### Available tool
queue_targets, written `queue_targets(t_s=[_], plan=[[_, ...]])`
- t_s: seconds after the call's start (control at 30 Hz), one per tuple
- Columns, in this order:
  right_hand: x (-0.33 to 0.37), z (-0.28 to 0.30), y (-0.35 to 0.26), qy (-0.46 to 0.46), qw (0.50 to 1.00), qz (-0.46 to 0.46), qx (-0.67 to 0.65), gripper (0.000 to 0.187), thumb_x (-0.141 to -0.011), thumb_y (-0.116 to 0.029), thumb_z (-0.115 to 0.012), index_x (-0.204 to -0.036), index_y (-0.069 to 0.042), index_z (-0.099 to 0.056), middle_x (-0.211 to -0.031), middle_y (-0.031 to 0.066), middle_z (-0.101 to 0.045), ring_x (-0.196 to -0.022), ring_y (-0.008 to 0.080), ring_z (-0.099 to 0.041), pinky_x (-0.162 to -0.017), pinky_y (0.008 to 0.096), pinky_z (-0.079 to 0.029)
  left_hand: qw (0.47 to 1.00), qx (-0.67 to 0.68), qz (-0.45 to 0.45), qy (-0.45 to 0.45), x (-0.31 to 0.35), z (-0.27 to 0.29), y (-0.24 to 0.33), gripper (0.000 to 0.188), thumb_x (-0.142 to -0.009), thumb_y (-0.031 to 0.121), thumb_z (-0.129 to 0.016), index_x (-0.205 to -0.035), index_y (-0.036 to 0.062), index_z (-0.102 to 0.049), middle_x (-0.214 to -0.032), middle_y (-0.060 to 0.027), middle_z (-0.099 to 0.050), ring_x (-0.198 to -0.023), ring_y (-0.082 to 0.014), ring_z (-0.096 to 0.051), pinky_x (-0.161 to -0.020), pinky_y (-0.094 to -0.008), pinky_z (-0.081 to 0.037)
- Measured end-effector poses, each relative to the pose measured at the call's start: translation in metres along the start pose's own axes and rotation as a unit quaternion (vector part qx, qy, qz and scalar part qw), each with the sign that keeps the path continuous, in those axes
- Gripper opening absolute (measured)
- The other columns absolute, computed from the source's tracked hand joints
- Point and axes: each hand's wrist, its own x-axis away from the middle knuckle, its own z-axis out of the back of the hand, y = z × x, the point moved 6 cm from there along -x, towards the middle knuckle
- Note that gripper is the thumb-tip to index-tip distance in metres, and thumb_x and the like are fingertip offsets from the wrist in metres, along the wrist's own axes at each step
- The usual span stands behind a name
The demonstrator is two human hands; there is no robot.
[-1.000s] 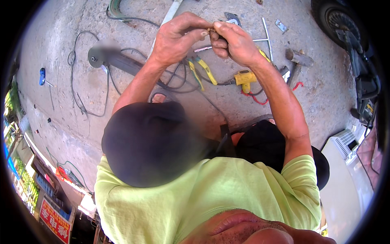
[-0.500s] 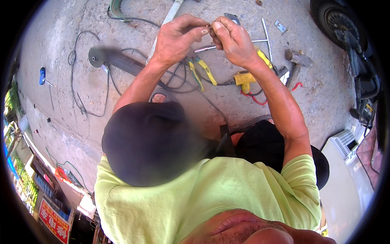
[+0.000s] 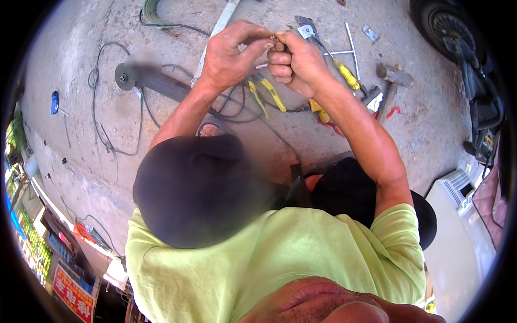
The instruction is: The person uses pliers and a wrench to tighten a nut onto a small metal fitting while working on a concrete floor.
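Observation:
Above the concrete floor, my two hands meet fingertip to fingertip. My left hand pinches with thumb and index finger at a tiny brownish piece, too small to name. My right hand is closed, its thumb and curled fingers gripping the same piece from the other side. On the floor just below them lie pliers with yellow handles, partly hidden by my hands. A yellow-handled screwdriver rests beyond my right wrist. Part of a yellow tool shows beside my right forearm.
A hammer and a metal T-shaped wrench lie at the right. An angle grinder and looped cables lie to the left. A wheel stands at the far right, above a pale panel.
My right hand has turned and shifted slightly left and down, its curled fingers now showing. The screwdriver's handle and shaft are more exposed. My left hand has barely moved.

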Motion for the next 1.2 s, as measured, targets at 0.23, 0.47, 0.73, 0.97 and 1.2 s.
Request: queue_targets(t_s=[0.23, 0.47, 0.73, 0.97, 1.2], plan=[[0.006, -0.015, -0.006, -0.195, 0.976, 0.014, -0.097, 0.037, -0.107, -0.038, -0.042, -0.093, -0.007, -0.055, -0.06, -0.0079, -0.034, -0.053, 0.0069, -0.038, -0.05, 0.024, -0.03, 0.997, 0.079, 0.002, -0.025, -0.006, 0.007, 0.016, 0.028, -0.082, -0.007, -0.074, -0.111, -0.0049, -0.07, -0.108, -0.0119, -0.068, -0.097, -0.0193, -0.066, -0.086, -0.0297, -0.052], [0.009, -0.022, -0.012, -0.194, 0.98, 0.042, -0.023, 0.04, -0.108, -0.039, -0.04, -0.095, -0.005, -0.057, -0.061, -0.008, -0.035, -0.052, 0.0069, -0.036, -0.05, 0.0238, -0.03, 0.997, 0.063, -0.051, -0.017, -0.007, 0.012, 0.03, 0.027, -0.082, -0.007, -0.075, -0.109, -0.0046, -0.071, -0.105, -0.011, -0.068, -0.097, -0.0191, -0.065, -0.085, -0.0295, -0.052], [0.019, 0.013, -0.058, 0.065, 0.89, 0.17, 0.418, 0.04, -0.109, -0.036, -0.045, -0.097, -0.002, -0.062, -0.065, -0.0012, -0.046, -0.06, 0.0088, -0.043, -0.054, 0.0276, -0.036, 0.976, 0.161, 0.121, 0.08, 0.002, 0.013, -0.012, 0.019, -0.092, 0.011, -0.074, -0.107, -0.0003, -0.073, -0.095, -0.0055, -0.073, -0.081, -0.0111, -0.067, -0.076, -0.0252, -0.053], [0.057, 0.132, -0.107, 0.161, 0.594, 0.067, 0.785, 0.032, -0.103, -0.03, -0.056, -0.102, -0.001, -0.067, -0.079, 0.0107, -0.065, -0.074, 0.0189, -0.064, -0.069, 0.0352, -0.051, 0.942, 0.263, 0.185, 0.098, 0.008, 0.012, -0.055, 0.027, -0.094, 0.012, -0.073, -0.115, -0.0041, -0.069, -0.094, -0.0082, -0.071, -0.078, -0.0116, -0.064, -0.074, -0.0246, -0.052], [0.062, 0.148, -0.048, 0.177, 0.476, 0.1, 0.856, 0.031, -0.09, -0.028, -0.067, -0.106, -0.002, -0.069, -0.104, 0.0164, -0.072, -0.096, 0.0356, -0.07, -0.081, 0.0449, -0.056, 0.926, 0.295, 0.204, 0.116, 0.009, 0.016, -0.07, 0.029, -0.093, 0.011, -0.073, -0.117, -0.0052, -0.068, -0.095, -0.0083, -0.07, -0.078, -0.0123, -0.065, -0.073, -0.025, -0.052]])
